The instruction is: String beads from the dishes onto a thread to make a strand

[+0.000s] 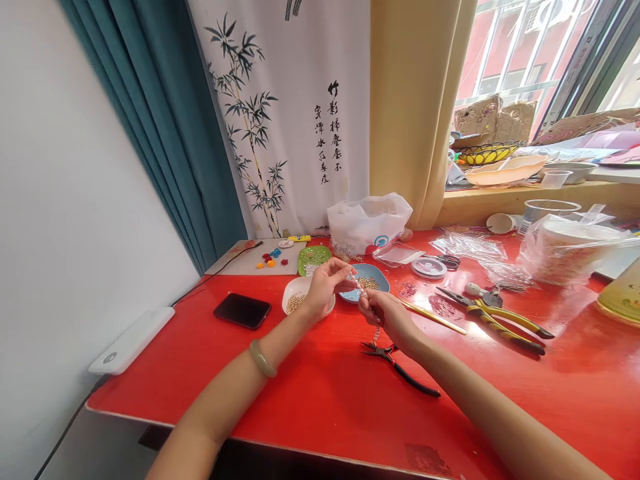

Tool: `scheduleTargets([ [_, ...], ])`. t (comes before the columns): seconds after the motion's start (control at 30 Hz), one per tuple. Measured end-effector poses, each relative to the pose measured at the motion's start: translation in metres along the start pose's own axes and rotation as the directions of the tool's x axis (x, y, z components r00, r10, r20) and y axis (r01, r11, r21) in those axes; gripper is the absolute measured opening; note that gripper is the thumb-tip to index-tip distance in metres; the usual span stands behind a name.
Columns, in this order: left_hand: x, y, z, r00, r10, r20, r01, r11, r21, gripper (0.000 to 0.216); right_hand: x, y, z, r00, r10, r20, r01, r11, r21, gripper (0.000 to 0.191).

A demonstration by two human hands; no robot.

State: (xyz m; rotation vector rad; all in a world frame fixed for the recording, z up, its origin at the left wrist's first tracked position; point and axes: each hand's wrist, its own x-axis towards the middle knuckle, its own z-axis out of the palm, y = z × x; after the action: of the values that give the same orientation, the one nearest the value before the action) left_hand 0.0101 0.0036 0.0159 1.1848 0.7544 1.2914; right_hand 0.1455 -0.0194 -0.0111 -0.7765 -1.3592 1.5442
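Forearms stretched over the red worktop [325,400], your left hand [325,285] and right hand [389,315] pinch a beaded strand [376,333] between their fingers; one slip could scatter beads.

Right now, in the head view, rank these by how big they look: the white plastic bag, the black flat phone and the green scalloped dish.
1. White plastic bag
2. Black flat phone
3. Green scalloped dish; it lies farther back than the phone, so their real sizes are unsure.
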Motion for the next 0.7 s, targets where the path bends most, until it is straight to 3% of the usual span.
scheduleTargets([
  [0.4,-0.0017,-0.0001,0.0030,1.000,-0.016,0.021,0.016,1.000,0.022,0.026,-0.0026,-0.0076,0.0019,0.987,0.030,-0.157,-0.043,0.995,-0.085,0.024],
  [0.7,-0.0011,-0.0027,0.0014,1.000,-0.005,0.030,0.005,1.000,0.019,0.024,-0.0018,-0.0062,0.0022,0.998,-0.011,-0.068,0.004,0.995,-0.102,0.016],
])
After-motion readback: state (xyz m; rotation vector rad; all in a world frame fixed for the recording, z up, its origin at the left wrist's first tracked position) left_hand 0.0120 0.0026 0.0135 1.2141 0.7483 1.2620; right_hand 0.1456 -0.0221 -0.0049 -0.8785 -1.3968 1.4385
